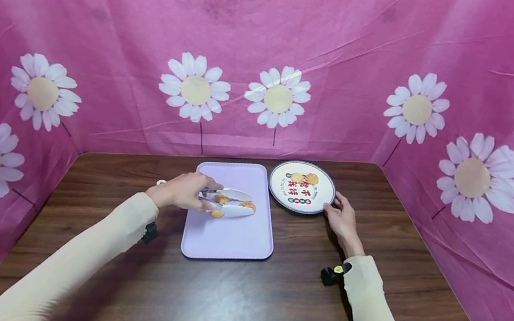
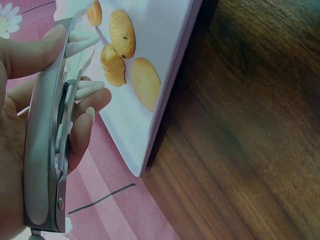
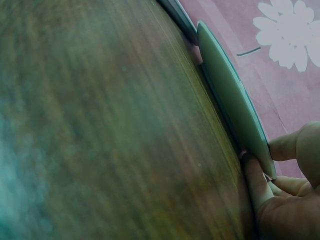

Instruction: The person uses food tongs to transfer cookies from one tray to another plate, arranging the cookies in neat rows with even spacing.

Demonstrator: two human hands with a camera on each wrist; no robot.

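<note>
My left hand [image 1: 184, 189] grips a pair of tongs [image 2: 44, 135], thumb on one grey handle and fingers round the other. The pale ends of the tongs are spread over the lilac tray [image 1: 229, 242], among several golden-brown pastry-like pieces [image 2: 122, 34]. One piece [image 1: 247, 205] lies between the tips; whether they touch it I cannot tell. At the tray's right, my right hand [image 1: 343, 223] pinches the rim of a round white plate [image 1: 279, 181], thumb above and fingers under the edge. Two similar golden pieces [image 1: 311, 179] sit on the plate, by its red printed characters.
Tray and plate are side by side towards the back of a dark brown wooden table [image 1: 210, 307]. A pink cloth [image 1: 262, 12] with white daisies hangs behind the table and along both sides. Light glares off the table's front middle.
</note>
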